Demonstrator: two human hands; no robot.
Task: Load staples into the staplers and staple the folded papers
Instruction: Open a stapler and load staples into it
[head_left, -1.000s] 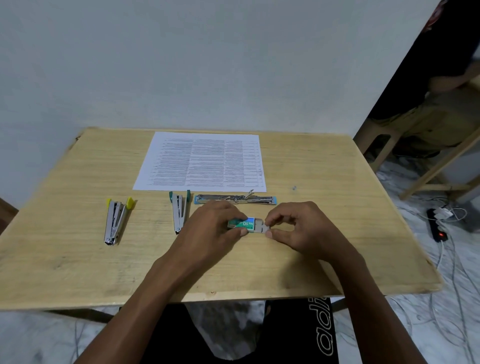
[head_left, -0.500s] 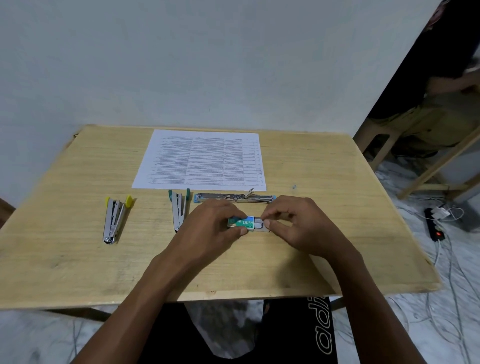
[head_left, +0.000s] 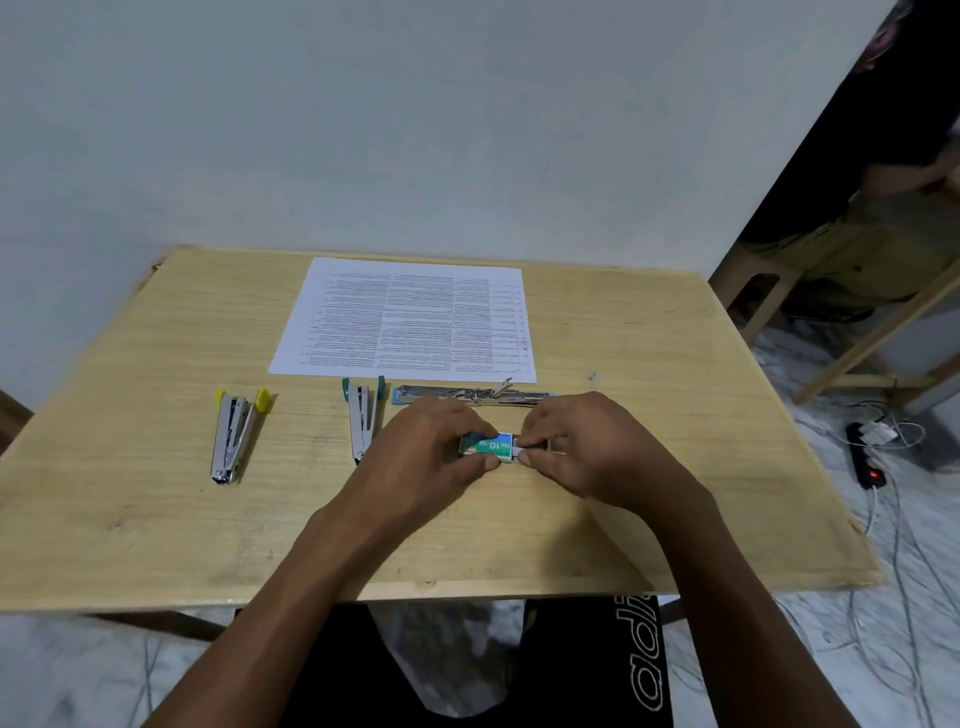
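The left hand (head_left: 421, 457) covers the 9 o'clock end of the staple box (head_left: 485, 446). The right hand (head_left: 582, 447) pinches and hides most of the inner tray (head_left: 537, 443), so I can't see its contents. At 12 o'clock, the print on the sheet (head_left: 410, 322) is too small to read. At 2 o'clock, the frame edge cuts off a seated person (head_left: 883, 234).

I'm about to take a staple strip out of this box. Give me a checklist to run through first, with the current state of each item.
1. Box grip: the left hand holds the staple box just above the table: ok.
2. Tray: the right hand pinches the inner tray, which is partly slid out: ok.
3. Staples showing in the tray: cannot tell, the fingers cover it.
4. Target: the blue stapler lies opened flat for loading: ok.
5. Whether the green stapler and the yellow stapler are loaded: cannot tell.
6. Folding: the paper lies flat, unfolded: not ok.
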